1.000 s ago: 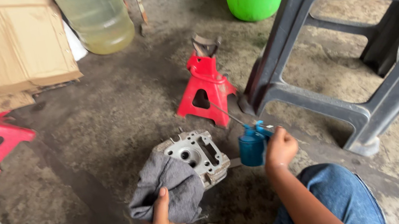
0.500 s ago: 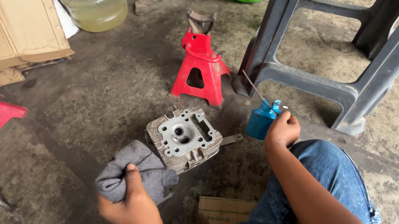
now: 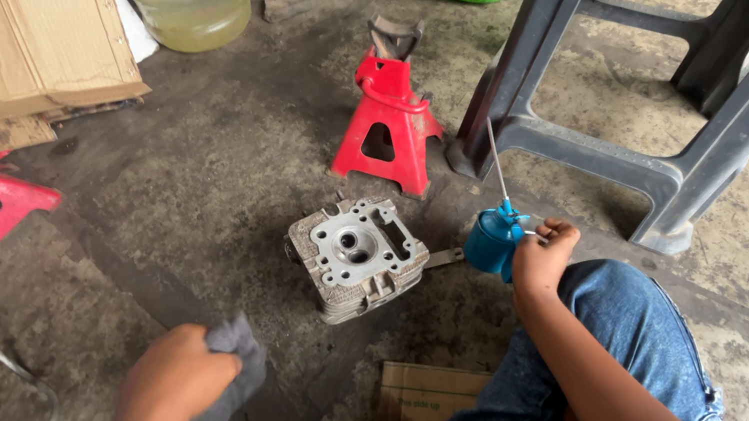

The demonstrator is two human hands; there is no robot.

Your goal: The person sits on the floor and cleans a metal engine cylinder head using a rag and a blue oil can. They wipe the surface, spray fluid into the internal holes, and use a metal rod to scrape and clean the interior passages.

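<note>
Head view: cylinder head (image 3: pixel 358 256) sits bare on the concrete floor (image 3: pixel 189 191), port face up, looking wiped; no oil visibly applied yet, so lubrication judged pending. Left hand (image 3: pixel 177 373), down-left of the cylinder head, fingers closed around a grey rag (image 3: pixel 233 366). Right hand (image 3: pixel 539 259), right of the cylinder head, fingers wrapped on a blue oil can (image 3: pixel 493 239), thin spout upright. Red jack stand (image 3: pixel 388 122) behind.

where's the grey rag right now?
In the head view, the grey rag is bunched in the left hand at lower left, lifted clear of the metal engine part, which sits on the floor to its right.
</note>
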